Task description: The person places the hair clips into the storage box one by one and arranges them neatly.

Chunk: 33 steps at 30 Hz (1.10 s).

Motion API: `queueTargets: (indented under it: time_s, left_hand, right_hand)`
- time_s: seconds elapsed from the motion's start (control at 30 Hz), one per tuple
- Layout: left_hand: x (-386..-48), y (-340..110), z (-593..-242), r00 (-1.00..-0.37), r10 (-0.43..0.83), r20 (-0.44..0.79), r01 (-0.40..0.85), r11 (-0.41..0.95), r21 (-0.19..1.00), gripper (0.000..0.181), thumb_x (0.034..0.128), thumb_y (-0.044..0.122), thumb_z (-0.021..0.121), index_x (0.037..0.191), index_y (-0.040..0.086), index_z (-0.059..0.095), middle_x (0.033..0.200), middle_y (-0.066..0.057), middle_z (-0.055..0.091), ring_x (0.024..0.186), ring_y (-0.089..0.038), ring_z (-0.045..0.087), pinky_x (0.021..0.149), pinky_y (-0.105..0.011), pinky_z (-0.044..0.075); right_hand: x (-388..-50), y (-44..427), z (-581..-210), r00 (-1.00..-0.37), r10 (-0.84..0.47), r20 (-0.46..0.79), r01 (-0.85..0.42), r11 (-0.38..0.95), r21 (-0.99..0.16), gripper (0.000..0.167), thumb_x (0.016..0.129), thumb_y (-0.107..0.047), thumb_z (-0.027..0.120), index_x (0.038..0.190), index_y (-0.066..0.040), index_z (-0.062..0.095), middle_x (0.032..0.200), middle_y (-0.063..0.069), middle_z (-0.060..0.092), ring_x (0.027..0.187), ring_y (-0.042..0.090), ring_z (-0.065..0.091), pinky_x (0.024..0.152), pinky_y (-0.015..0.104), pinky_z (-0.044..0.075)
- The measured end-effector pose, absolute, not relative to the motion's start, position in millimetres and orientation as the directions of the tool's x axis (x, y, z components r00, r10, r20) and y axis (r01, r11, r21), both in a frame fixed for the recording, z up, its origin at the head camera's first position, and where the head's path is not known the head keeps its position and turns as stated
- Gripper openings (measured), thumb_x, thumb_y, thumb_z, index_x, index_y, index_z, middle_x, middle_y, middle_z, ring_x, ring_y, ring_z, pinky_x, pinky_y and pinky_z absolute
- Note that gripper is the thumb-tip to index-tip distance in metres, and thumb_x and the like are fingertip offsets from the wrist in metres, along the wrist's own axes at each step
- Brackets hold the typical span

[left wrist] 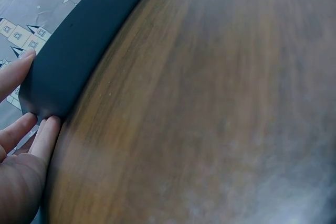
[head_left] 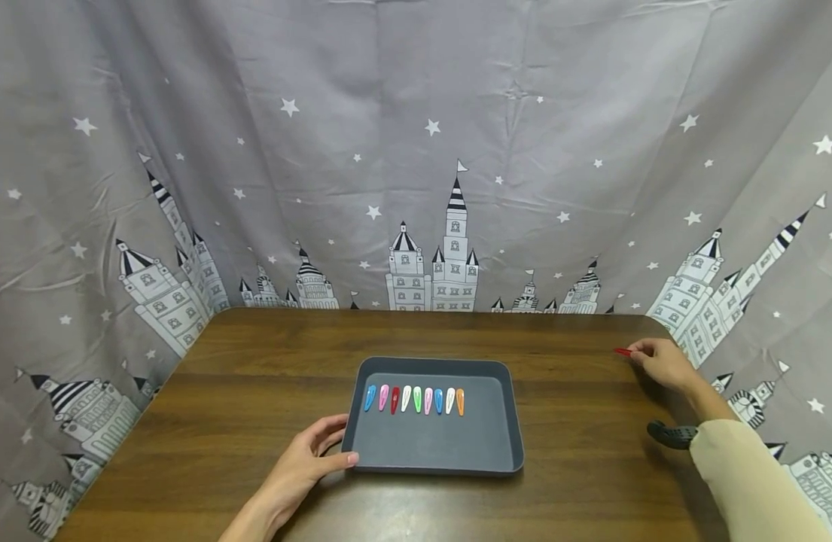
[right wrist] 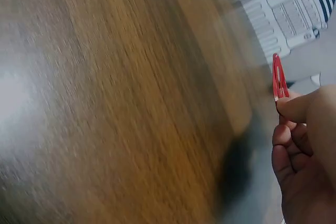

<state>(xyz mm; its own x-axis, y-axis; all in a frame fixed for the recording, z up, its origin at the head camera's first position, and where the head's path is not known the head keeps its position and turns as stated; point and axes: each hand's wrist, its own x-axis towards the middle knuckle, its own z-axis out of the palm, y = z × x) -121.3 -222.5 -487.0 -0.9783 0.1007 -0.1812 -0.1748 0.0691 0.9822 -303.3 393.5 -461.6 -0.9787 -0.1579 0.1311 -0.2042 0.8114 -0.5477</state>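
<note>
A dark grey tray (head_left: 443,455) stands on the wooden table, with a row of snap hair clips (head_left: 418,399) in blue, pink, red, white, green and orange lying in its upper left part. My left hand (head_left: 314,452) holds the tray's near left corner, thumb on the front side and fingers against the left wall. Out at the right, beyond the tray, my right hand (head_left: 662,363) pinches a red snap hair clip (right wrist: 279,77) between thumb and fingertip. The clip is raised off the table, its narrow end pointing away from the fingers.
The brown table (head_left: 565,421) extends around the tray on all sides. Behind it hangs a grey curtain (head_left: 524,150) printed with castles and stars. A black strap-like piece (head_left: 672,435) sticks out from the right sleeve, above the table.
</note>
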Motion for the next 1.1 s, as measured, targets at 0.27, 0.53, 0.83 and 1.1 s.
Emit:
queueTargets:
  time_s: [0.27,0.53,0.83,1.1]
  left_hand:
    - [-120.9,-221.9,-486.1,-0.979,0.093,-0.179,-0.172,0.075,0.982,0.067,0.0866,0.008,0.084,0.145,0.000,0.053,0.148,-0.016,0.054,0.140,-0.034,0.044,0.107,-0.037,0.038]
    - [-120.1,-220.9,-485.5,-0.981,0.084,-0.174,-0.168,0.074,0.983,0.067,0.0864,0.008,0.084,0.145,-0.001,0.053,0.147,-0.016,0.055,0.139,-0.035,0.044,0.107,-0.039,0.038]
    - [-121.2,-221.5,-487.2,-0.979,0.097,-0.180,-0.174,0.068,0.982,0.068,0.0856,0.009,0.085,0.145,0.000,0.053,0.148,-0.016,0.054,0.140,-0.035,0.044,0.110,-0.044,0.035]
    - [-122.1,-222.0,-488.2,-0.978,0.106,-0.182,-0.175,0.066,0.982,0.068,0.0863,0.009,0.085,0.145,0.000,0.052,0.149,-0.016,0.053,0.140,-0.035,0.044,0.110,-0.045,0.035]
  right_hand:
    - [-305.7,366.7,-452.8,-0.972,-0.209,0.107,-0.232,0.780,-0.581,0.013,0.103,-0.008,0.060,0.103,0.003,0.066,0.081,0.006,0.061,0.067,0.018,0.053,0.059,0.033,0.044]
    - [-306.7,336.5,-443.0,-0.949,-0.276,0.150,-0.310,0.751,-0.584,0.007,0.099,-0.008,0.066,0.098,-0.002,0.069,0.079,0.002,0.062,0.067,0.015,0.050,0.063,0.034,0.041]
    - [-304.4,300.7,-438.6,-0.909,-0.381,0.169,-0.403,0.702,-0.587,0.007,0.097,-0.003,0.069,0.093,-0.007,0.073,0.083,0.003,0.067,0.074,0.016,0.053,0.068,0.033,0.044]
    - [-302.2,276.6,-437.0,-0.874,-0.448,0.188,-0.468,0.672,-0.574,0.010,0.095,-0.003,0.072,0.090,-0.011,0.073,0.086,0.002,0.070,0.076,0.014,0.057,0.070,0.031,0.047]
